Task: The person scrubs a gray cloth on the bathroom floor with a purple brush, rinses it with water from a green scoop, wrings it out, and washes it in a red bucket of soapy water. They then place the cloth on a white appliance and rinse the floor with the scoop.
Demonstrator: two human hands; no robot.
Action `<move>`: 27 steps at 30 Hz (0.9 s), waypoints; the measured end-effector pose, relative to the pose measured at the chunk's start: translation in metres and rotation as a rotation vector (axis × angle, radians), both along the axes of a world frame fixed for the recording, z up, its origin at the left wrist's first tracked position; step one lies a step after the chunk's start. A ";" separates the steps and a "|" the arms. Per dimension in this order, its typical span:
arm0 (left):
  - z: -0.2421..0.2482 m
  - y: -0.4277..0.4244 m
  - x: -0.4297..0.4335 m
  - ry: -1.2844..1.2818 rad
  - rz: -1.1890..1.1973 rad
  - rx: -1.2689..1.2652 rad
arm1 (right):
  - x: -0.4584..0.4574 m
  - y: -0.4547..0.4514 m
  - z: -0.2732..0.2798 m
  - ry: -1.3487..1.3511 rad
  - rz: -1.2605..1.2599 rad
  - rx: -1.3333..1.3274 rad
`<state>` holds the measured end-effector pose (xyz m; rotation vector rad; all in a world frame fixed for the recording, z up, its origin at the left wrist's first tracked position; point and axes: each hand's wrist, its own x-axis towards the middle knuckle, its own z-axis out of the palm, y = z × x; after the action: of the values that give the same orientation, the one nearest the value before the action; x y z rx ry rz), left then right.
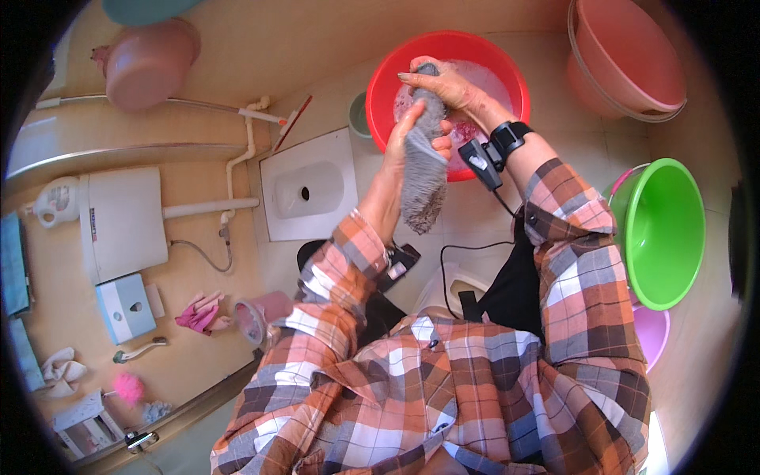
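Observation:
A wet grey cloth [424, 172] is bunched lengthwise between both my hands, over the near left part of a red plastic basin [520, 101]. My left hand [409, 136] is closed around its middle, and its lower end hangs down outside the basin's rim. My right hand [448, 83] grips the upper end, above the basin. Sudsy water [490, 83] stands in the basin, with something dark pink showing in it. A black strap with a small device sits on my right wrist.
A squat toilet [309, 184] lies left of the basin, with a small green container [358, 116] between them. A squeegee [291, 126] leans by the wall. At the right stand a pink bucket [629, 53], a bright green basin [665, 234] and a purple basin [652, 335]. A cable hangs near my lap.

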<state>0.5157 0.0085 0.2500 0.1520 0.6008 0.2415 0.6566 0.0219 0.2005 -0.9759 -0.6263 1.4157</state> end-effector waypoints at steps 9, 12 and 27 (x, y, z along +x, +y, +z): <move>-0.027 0.019 0.008 0.671 -0.498 1.082 | -0.002 0.008 -0.027 -0.675 -0.161 0.063; -0.045 0.020 0.013 0.853 -0.556 1.398 | -0.004 0.009 -0.035 -0.783 -0.222 0.058; -0.053 0.019 -0.001 0.622 -0.300 1.088 | -0.016 0.000 -0.019 -0.522 0.027 -0.013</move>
<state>0.5151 0.0277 0.1969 1.3974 0.9982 0.2054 0.6402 0.0216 0.1814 -1.3662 -1.0142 1.1880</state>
